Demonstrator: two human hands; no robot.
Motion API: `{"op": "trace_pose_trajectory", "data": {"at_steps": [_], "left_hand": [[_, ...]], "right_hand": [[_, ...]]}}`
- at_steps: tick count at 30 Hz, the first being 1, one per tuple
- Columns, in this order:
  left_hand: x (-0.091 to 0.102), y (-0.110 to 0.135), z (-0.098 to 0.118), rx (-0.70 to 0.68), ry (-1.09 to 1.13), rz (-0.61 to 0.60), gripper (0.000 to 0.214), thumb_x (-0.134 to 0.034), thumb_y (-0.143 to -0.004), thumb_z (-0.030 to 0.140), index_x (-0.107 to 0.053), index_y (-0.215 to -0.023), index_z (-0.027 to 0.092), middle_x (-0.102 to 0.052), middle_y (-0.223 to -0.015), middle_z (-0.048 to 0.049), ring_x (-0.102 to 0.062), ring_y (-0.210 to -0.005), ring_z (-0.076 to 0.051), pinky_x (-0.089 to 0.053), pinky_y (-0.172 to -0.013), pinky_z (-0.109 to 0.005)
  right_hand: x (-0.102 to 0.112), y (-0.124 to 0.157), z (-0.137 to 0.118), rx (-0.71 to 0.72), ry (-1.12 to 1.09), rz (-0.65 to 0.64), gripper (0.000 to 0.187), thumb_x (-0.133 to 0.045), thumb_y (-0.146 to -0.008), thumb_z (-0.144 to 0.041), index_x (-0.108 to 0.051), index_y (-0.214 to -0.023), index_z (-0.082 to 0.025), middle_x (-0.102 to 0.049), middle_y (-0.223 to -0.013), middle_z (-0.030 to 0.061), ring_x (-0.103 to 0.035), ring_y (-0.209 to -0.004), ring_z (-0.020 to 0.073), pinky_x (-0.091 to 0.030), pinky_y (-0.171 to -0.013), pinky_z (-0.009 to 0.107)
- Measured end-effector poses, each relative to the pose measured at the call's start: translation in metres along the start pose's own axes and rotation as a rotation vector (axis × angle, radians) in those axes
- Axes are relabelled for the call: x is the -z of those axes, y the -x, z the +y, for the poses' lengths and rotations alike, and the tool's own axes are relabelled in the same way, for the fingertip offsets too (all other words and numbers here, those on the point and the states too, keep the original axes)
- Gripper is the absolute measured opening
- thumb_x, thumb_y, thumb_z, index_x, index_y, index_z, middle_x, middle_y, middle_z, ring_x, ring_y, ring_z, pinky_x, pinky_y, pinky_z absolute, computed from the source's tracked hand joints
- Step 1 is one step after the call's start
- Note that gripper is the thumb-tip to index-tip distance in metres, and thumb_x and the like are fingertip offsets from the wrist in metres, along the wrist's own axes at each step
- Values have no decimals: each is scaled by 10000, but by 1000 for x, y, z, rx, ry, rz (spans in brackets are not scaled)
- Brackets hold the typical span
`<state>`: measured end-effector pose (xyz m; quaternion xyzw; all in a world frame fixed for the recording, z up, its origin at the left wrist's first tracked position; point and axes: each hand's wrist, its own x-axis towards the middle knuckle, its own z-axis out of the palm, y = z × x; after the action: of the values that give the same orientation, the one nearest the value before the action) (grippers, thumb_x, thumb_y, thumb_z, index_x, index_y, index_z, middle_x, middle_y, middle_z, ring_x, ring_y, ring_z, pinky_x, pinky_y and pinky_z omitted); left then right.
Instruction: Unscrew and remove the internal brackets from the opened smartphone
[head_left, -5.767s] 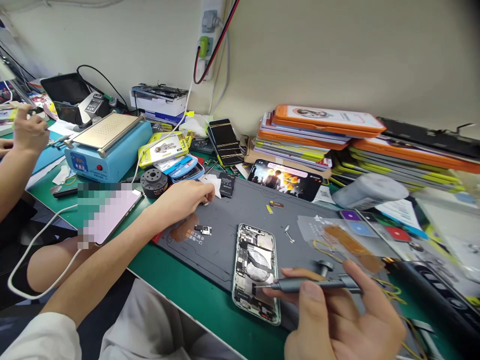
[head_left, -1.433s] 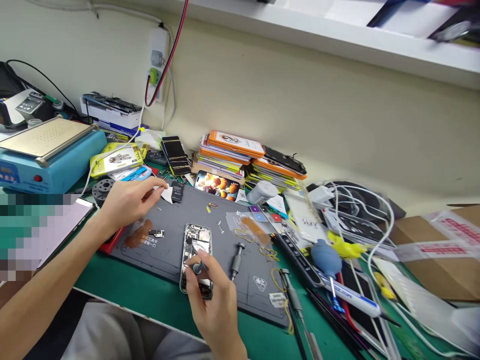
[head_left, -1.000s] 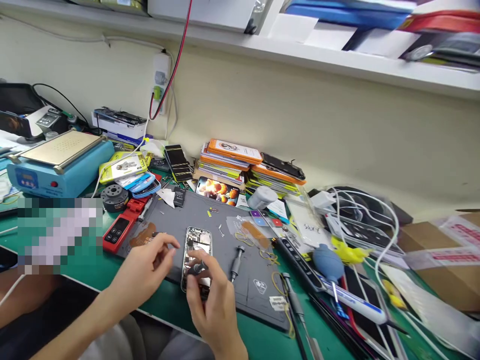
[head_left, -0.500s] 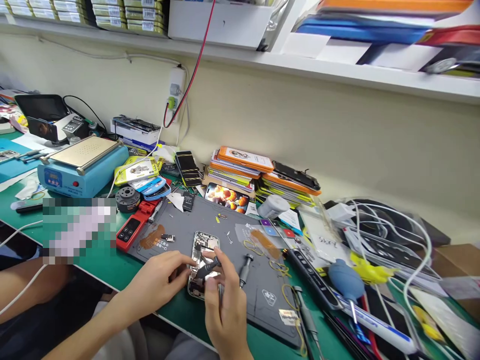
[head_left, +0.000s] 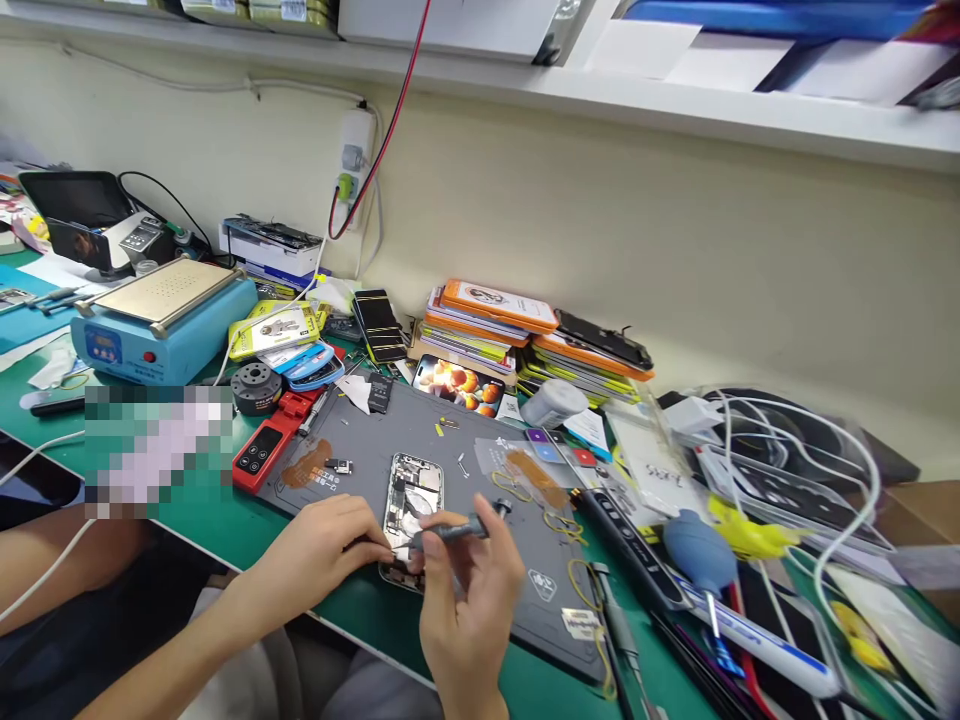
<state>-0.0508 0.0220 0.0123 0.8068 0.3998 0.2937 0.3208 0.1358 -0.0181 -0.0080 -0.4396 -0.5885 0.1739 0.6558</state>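
An opened phone (head_left: pixel 426 474) lies on the dark grey mat (head_left: pixel 390 425), its inner parts showing. My left hand (head_left: pixel 322 545) rests at its lower left edge, thumb and fingertips pressed together; whatever they pinch is too small to make out. In my right hand (head_left: pixel 476 590) is a grey screwdriver (head_left: pixel 456 531), slanted low across the phone, tip toward my left fingertips. Beyond my right fingers shows the end of what looks like another screwdriver (head_left: pixel 505 507), mostly hidden. Small loose metal parts (head_left: pixel 463 465) lie on the mat right of the phone.
A red device (head_left: pixel 259 455) with buttons borders the mat's left side. Behind stand a lit phone (head_left: pixel 459 385), a white tub (head_left: pixel 555 403) and stacked boxes (head_left: pixel 480 330). To the right are a blue air blower (head_left: pixel 697 550), tools and tangled white cables (head_left: pixel 795 430).
The screwdriver in my right hand has swung to a flatter slant, its handle now farther right. My right hand has turned and opened its upper fingers. My left hand stays by the phone's edge.
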Motion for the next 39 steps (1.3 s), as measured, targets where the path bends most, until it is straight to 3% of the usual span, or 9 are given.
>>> {"op": "trace_pose_trajectory", "data": {"at_steps": [2,7,11,14,27,34,39], "left_hand": [[2,-1,1,64,62,18,174,-705,-1091,177,-706,-923,221,-733,-938,25,-688,-890,-165,-476,-825,-252],[7,-2,5,170,229,24,323,-520,-1171,344,-616,-886,225,-678,-831,32,-614,-769,-155,-443,-725,-263],[7,0,9,186,160,62,445,-413,-1183,430,-430,-786,228,-482,-716,49,-435,-650,-147,-331,-635,-294],[6,0,11,176,112,50,451,-397,-1175,420,-345,-769,231,-421,-703,50,-390,-644,-147,-295,-629,-305],[8,1,16,208,171,26,429,-403,-1178,414,-383,-794,224,-462,-740,47,-404,-678,-143,-313,-654,-298],[7,2,15,190,148,38,424,-409,-1176,395,-376,-789,223,-458,-732,47,-404,-670,-137,-308,-649,-295],[7,0,16,173,128,40,418,-420,-1167,370,-380,-778,223,-468,-724,46,-416,-660,-136,-313,-643,-292]], "right_hand": [[3,-3,-2,-26,7,35,540,-623,-1149,-203,-461,-1637,-369,-715,-1119,43,-779,-831,147,-687,-668,233],[14,-3,-3,-106,-2,-36,490,-586,-1167,-221,-465,-1621,-360,-713,-1145,64,-772,-867,159,-710,-689,264],[16,6,1,-58,43,-54,523,-597,-1155,-185,-449,-1628,-349,-724,-1156,65,-784,-843,159,-726,-718,289],[14,9,5,-10,95,-72,552,-615,-1138,-158,-439,-1638,-313,-721,-1165,87,-797,-879,176,-735,-743,303],[16,7,6,3,129,-103,609,-622,-1115,-103,-444,-1650,-334,-725,-1176,85,-813,-897,188,-738,-743,303],[18,7,4,25,162,-139,587,-602,-1116,-92,-423,-1644,-277,-732,-1153,110,-802,-888,194,-734,-738,309],[18,7,8,127,257,-143,614,-672,-1102,-125,-449,-1647,-297,-719,-1158,90,-797,-941,198,-718,-749,300]]}}
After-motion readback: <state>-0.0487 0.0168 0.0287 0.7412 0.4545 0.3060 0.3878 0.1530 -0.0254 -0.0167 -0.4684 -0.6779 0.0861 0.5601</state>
